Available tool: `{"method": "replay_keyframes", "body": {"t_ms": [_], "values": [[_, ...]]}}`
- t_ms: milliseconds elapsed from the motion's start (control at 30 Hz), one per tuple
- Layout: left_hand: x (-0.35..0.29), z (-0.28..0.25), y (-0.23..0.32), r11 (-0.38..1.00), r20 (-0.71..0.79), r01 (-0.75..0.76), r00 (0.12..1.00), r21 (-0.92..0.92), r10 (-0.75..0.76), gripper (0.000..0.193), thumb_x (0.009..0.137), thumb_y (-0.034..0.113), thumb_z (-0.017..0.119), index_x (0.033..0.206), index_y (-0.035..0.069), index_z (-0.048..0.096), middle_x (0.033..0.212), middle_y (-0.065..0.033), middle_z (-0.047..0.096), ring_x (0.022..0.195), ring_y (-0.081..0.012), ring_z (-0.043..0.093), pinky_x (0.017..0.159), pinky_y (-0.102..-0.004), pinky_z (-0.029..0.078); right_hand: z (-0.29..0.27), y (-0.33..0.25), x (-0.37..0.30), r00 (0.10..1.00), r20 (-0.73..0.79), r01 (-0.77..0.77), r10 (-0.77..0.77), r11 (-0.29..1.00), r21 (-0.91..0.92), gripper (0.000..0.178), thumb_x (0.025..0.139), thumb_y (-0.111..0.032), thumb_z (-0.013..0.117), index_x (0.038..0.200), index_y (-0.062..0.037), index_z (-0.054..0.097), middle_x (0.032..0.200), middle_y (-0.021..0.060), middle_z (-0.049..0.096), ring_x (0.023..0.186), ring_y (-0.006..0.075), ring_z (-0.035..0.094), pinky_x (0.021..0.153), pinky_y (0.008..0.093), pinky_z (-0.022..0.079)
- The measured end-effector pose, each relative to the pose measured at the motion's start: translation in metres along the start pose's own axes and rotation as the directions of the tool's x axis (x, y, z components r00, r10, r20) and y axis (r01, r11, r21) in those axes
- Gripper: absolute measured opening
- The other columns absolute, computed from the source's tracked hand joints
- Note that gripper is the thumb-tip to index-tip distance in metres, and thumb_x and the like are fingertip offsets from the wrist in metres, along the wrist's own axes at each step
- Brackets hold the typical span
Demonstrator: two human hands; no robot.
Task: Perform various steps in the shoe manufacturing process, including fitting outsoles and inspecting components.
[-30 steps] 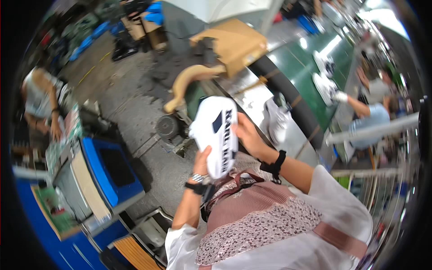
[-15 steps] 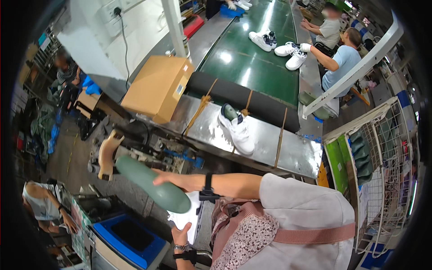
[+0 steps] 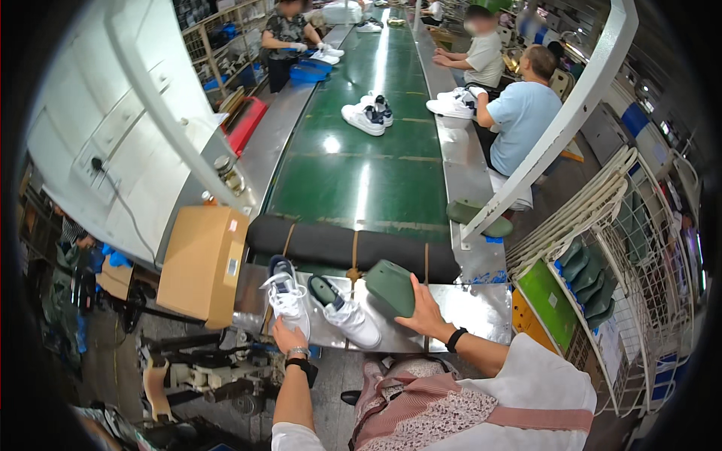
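My left hand (image 3: 290, 337) grips the toe of a white lace-up sneaker (image 3: 286, 298) with a dark lining, at the metal ledge of the line. Its collar faces away from me, and no last shows inside it. A green shoe last (image 3: 389, 287) is in my right hand (image 3: 427, 314), fingers and thumb around its near end, just above the ledge. Between my hands stands a second white sneaker (image 3: 355, 325), toe toward me, with another green last (image 3: 322, 290) inside its opening.
Beyond the black roller (image 3: 323, 244) runs a green conveyor belt (image 3: 301, 192) carrying a pair of sneakers (image 3: 367, 114). A cardboard box (image 3: 194, 263) stands left; a wire rack (image 3: 639, 278) with green lasts (image 3: 590, 282) stands right. Co-workers sit or stand along both sides. A white post (image 3: 556, 124) slants at right.
My view has turned from the floor machinery to the line. My left hand has brought its sneaker beside the other one. My right hand has carried the green last over to the ledge.
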State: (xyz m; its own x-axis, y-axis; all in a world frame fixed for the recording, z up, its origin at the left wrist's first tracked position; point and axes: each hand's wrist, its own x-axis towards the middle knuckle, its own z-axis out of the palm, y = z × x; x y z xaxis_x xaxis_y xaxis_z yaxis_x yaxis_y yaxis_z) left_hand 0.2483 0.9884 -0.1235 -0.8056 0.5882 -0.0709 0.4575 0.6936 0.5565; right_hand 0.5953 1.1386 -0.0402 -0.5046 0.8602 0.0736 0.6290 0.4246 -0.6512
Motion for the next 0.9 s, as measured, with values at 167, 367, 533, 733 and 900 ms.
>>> {"method": "replay_keyframes", "body": {"t_ms": [167, 367, 533, 733, 900], "values": [[-0.052, 0.042, 0.089, 0.977, -0.065, 0.059, 0.995, -0.206, -0.074, 0.083, 0.071, 0.026, 0.083, 0.137, -0.004, 0.043, 0.136, -0.0289, 0.049, 0.129, -0.0439, 0.046, 0.107, -0.0492, 0.038, 0.003, 0.074, -0.024, 0.992, 0.089, -0.053, 0.085, 0.948, -0.314, 0.09, 0.079, -0.026, 0.077, 0.148, 0.0022, 0.027, 0.125, 0.0261, 0.049, 0.114, 0.0454, 0.049, 0.1, 0.0497, 0.041], [-0.052, 0.083, 0.142, 0.875, 0.024, 0.375, 0.922, -0.305, -0.386, 0.1, 0.056, 0.038, 0.093, 0.132, -0.005, 0.045, 0.129, -0.0276, 0.058, 0.118, -0.0434, 0.056, 0.1, -0.0491, 0.044, 0.017, 0.083, -0.026, 0.98, 0.12, -0.146, 0.159, 0.983, -0.112, 0.073, 0.084, -0.028, 0.072, 0.139, 0.0045, 0.038, 0.13, 0.0261, 0.047, 0.121, 0.0432, 0.045, 0.104, 0.0489, 0.039], [-0.051, 0.074, 0.092, 0.683, 0.361, 0.506, 0.861, -0.527, -0.359, 0.079, 0.061, 0.026, 0.091, 0.125, -0.004, 0.054, 0.119, -0.016, 0.067, 0.102, -0.0265, 0.068, 0.088, -0.04, 0.052, 0.001, 0.034, -0.012, 0.997, 0.0, -0.076, 0.076, 0.997, -0.011, 0.073, 0.085, -0.027, 0.071, 0.142, 0.0043, 0.038, 0.132, 0.0246, 0.047, 0.123, 0.0403, 0.046, 0.106, 0.0459, 0.039], [-0.117, -0.018, 0.097, -0.245, 0.638, 0.617, 0.77, -0.748, -0.011, 0.058, 0.079, 0.001, 0.072, 0.134, -0.001, 0.054, 0.125, -0.0113, 0.064, 0.115, -0.0267, 0.062, 0.099, -0.0381, 0.051, 0.038, -0.062, 0.035, 0.877, 0.477, -0.37, -0.055, 0.557, 0.744, 0.087, 0.097, -0.033, 0.062, 0.16, -0.0073, 0.007, 0.152, 0.0186, 0.036, 0.138, 0.0287, 0.038, 0.115, 0.0402, 0.03], [-0.14, -0.082, 0.066, -0.432, 0.426, 0.364, 0.903, -0.825, -0.054, 0.045, 0.096, 0.018, 0.056, 0.135, -0.002, 0.051, 0.128, -0.0119, 0.063, 0.116, -0.0252, 0.062, 0.102, -0.0405, 0.049, 0.074, -0.194, 0.032, 0.743, 0.601, -0.513, -0.294, 0.325, 0.794, 0.088, 0.09, -0.033, 0.062, 0.157, -0.002, 0.016, 0.152, 0.018, 0.036, 0.135, 0.0274, 0.044, 0.108, 0.0362, 0.041]]}}
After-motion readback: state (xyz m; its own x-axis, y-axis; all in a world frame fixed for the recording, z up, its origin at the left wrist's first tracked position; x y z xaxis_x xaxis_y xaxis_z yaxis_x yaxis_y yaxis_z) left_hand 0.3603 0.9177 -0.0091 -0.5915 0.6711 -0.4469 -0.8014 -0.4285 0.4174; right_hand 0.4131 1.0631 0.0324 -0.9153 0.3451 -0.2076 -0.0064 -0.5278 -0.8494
